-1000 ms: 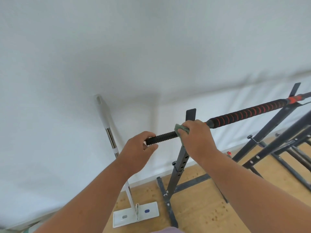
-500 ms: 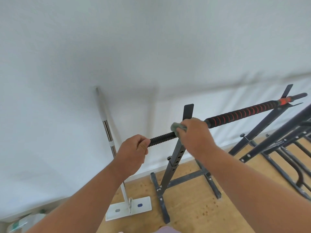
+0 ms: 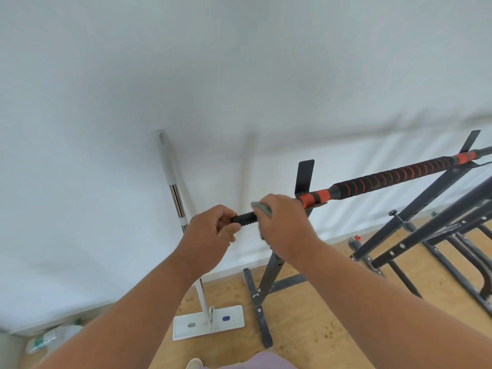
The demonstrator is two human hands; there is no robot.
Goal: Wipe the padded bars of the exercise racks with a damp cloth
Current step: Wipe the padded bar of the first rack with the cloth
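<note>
The left hand (image 3: pixel 210 235) curls round the bar (image 3: pixel 394 174) at its ribbed end on the rack (image 3: pixel 277 265), while the right hand (image 3: pixel 285 222) squeezes the soft, floppy cloth (image 3: pixel 262 209) around it; the bar looks stiff, best steadied there.

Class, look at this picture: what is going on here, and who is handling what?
A person is wiping a bar that lies across an exercise rack. The left hand grips the ribbed black end of the bar to steady it. The right hand holds a grey-green cloth wrapped on the bar just beside the left hand. The black-and-red padded section runs off to the right. A white floor mop leans against the wall.
</note>
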